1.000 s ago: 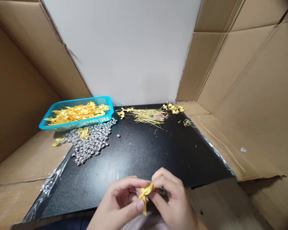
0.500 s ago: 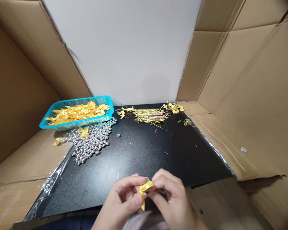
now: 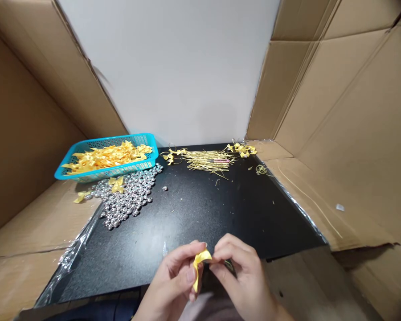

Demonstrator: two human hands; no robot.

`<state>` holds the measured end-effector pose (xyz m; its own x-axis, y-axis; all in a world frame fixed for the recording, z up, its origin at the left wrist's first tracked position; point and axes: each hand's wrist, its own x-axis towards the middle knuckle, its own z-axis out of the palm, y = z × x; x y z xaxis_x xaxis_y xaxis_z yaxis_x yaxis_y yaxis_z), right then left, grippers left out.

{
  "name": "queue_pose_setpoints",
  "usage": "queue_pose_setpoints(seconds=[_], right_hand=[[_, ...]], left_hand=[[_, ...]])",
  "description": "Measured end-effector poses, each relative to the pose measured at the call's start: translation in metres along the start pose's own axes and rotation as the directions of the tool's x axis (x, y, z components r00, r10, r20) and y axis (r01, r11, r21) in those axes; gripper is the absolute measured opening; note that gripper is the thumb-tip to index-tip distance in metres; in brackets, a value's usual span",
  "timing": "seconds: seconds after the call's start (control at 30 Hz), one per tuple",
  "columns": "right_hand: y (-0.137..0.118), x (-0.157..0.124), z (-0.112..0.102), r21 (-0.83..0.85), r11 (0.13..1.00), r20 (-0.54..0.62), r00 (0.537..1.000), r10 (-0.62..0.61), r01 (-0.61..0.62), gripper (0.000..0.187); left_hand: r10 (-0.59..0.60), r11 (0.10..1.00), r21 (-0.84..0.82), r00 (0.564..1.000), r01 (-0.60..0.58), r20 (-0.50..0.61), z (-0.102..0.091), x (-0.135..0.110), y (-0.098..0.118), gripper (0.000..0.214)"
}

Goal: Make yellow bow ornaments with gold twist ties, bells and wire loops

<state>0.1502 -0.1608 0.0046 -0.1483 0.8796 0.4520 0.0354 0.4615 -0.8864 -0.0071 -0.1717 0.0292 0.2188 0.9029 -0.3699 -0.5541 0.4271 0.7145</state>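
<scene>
Low in the view, at the near edge of the black mat (image 3: pixel 200 209), both my hands pinch one small yellow ribbon bow (image 3: pixel 199 263). My left hand (image 3: pixel 173 281) grips its left side between thumb and fingers, closed. My right hand (image 3: pixel 242 276) pinches its right end, fingers curled and closed. One ribbon tail hangs down beside my left thumb. Whether anything else sits between my right fingers is hidden.
A teal basket (image 3: pixel 83 174) of yellow bows stands at the far left. A heap of silver beads (image 3: pixel 127 198) lies in front of it. Gold wire strands (image 3: pixel 207 160) and several finished bows (image 3: pixel 242 150) lie at the back. Cardboard walls (image 3: pixel 347 120) enclose both sides.
My hands have shifted slightly up and away from me, still working the same bow; the ribbon has turned a little between the fingertips. Nothing on the mat has moved.
</scene>
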Motion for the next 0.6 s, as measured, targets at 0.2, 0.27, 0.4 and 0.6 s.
queue_pose_setpoints(seconds=[0.2,0.27,0.4,0.6], right_hand=[[0.004,-0.003,-0.004,-0.004,1.0,-0.025,1.0,0.006,-0.006,0.011],[0.005,-0.003,-0.004,-0.008,1.0,-0.014,1.0,0.013,-0.014,0.011],[0.003,-0.003,-0.003,-0.005,1.0,0.005,1.0,0.024,-0.023,0.012],[-0.001,0.001,-0.001,-0.005,1.0,0.001,1.0,0.013,-0.013,0.012]], left_hand=[[0.005,0.994,-0.111,1.0,-0.008,-0.022,-0.009,0.005,-0.012,0.027],[0.016,0.995,-0.1,1.0,-0.018,-0.021,-0.012,0.006,-0.015,0.025],[0.036,0.998,-0.053,0.998,-0.039,-0.058,-0.011,0.005,-0.017,0.029],[0.027,0.995,-0.089,0.996,-0.035,-0.084,-0.004,0.002,-0.018,0.037]])
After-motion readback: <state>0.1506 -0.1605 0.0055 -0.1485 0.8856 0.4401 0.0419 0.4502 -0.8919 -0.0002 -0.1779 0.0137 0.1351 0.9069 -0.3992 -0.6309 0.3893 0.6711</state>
